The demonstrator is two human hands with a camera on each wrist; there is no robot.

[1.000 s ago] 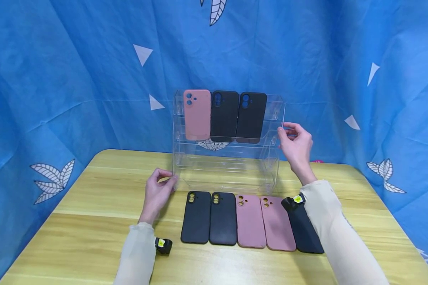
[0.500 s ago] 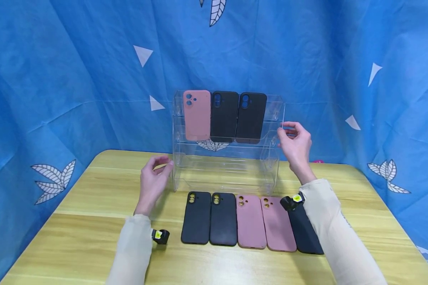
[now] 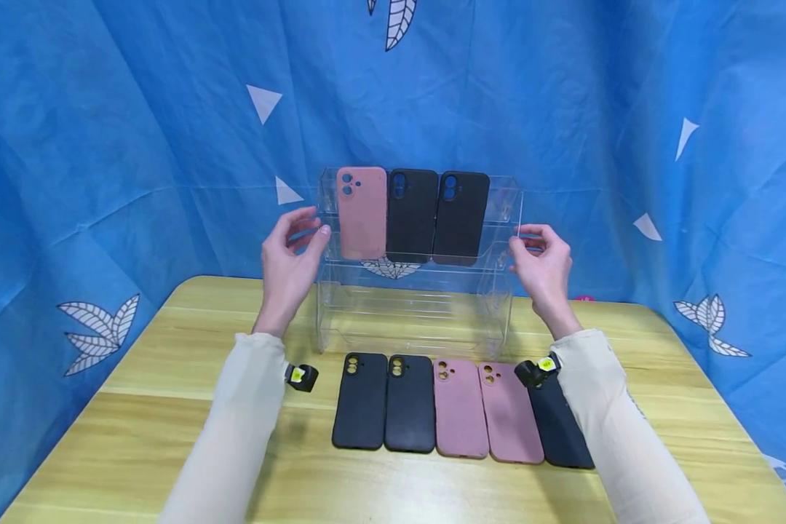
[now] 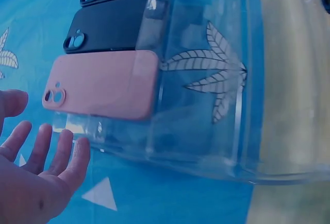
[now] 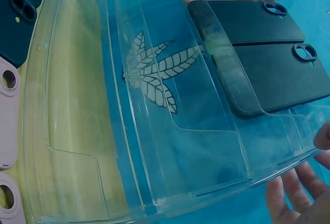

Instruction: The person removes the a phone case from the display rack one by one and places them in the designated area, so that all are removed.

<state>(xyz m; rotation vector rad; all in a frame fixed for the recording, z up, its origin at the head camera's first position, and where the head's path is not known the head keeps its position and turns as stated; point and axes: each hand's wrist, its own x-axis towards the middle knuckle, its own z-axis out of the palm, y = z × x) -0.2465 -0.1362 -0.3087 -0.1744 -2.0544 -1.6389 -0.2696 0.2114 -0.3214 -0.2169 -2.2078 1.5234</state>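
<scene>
A transparent stepped display rack (image 3: 406,342) stands on the table, with one pink phone case (image 3: 363,218) and two black phone cases (image 3: 411,218) leaning in its top tier. My left hand (image 3: 291,262) is raised beside the rack's upper left edge, thumb and fingers apart. In the left wrist view its fingers (image 4: 61,154) lie spread close to the pink case and the side panel, holding nothing. My right hand (image 3: 542,262) is at the rack's right side edge, its thumb on one side of the panel and its curled fingers (image 5: 296,188) on the other.
Before the rack a row of phone cases lies flat: two black ones (image 3: 360,400), two pink ones (image 3: 461,407) and a dark one (image 3: 560,422) partly under the right sleeve. A blue patterned curtain (image 3: 170,145) hangs behind the wooden table (image 3: 157,407).
My left hand has risen from the rack's lower left corner up along its left side to the top tier. The right hand stays at the right edge.
</scene>
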